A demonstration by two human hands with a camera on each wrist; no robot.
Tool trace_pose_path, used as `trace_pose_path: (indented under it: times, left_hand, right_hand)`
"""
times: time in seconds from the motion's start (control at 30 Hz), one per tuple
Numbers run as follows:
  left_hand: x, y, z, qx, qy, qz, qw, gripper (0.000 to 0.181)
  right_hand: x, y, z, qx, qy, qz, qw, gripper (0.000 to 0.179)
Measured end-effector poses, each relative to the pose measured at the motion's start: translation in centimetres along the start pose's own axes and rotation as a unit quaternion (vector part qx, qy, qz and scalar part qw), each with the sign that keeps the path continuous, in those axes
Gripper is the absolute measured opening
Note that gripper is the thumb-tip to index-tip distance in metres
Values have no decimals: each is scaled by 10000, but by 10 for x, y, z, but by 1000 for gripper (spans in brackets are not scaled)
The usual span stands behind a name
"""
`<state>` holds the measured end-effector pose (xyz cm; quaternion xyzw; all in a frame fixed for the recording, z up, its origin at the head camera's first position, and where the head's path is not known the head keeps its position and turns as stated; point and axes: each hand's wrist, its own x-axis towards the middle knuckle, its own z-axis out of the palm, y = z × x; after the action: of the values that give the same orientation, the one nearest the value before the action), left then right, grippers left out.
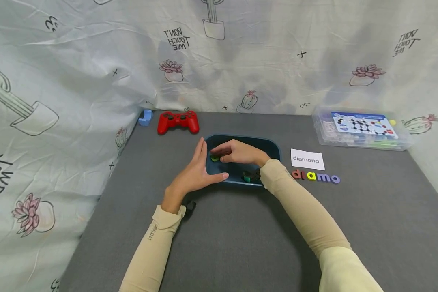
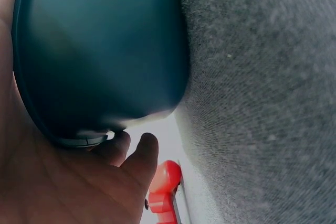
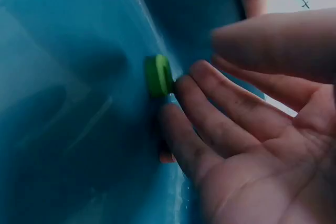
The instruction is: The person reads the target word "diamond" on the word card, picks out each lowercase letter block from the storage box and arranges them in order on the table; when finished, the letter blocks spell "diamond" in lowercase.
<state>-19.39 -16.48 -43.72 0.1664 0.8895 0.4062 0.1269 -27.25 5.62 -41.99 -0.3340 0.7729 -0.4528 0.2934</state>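
A dark blue plastic bin sits mid-table. My left hand rests against its left end, fingers straight along the outside and thumb over the front rim; the bin's wall fills much of the left wrist view. Inside the bin, my right hand reaches toward the left end. A small green piece lies at its fingertips, with the thumb held well apart from it. A small reddish piece shows partly behind a finger. A teal piece lies near the bin's front wall.
Right of the bin, colourful letters spell "diamo" below a white card printed "diamond". A clear plastic case stands at the back right. A red game controller and a blue object lie at the back left.
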Motion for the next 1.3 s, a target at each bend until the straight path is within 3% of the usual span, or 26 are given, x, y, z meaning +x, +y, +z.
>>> trace_pose_path:
  times: [0.2, 0.37, 0.67, 0.9, 1.3]
  left_hand:
    - [-1, 2, -1, -70, -11, -36, 10000, 131]
    - [0, 3, -1, -25, 11, 4, 10000, 130]
    - [2, 5, 0, -3, 32, 0, 10000, 130]
    - [3, 5, 2, 38, -21, -66, 10000, 131]
    - [1, 3, 1, 69, 4, -206, 9998, 131]
  right_hand:
    - [1, 3, 0, -445, -244, -271, 9983, 44]
    - [2, 5, 0, -1050, -311, -248, 9937, 40]
    - [-1, 0, 2, -2253, -6, -340, 9737, 29]
    - [-4, -2, -1, -2194, 272, -106, 9752, 27]
    - [-16, -18, -7, -2181, 575, -343, 9736, 19]
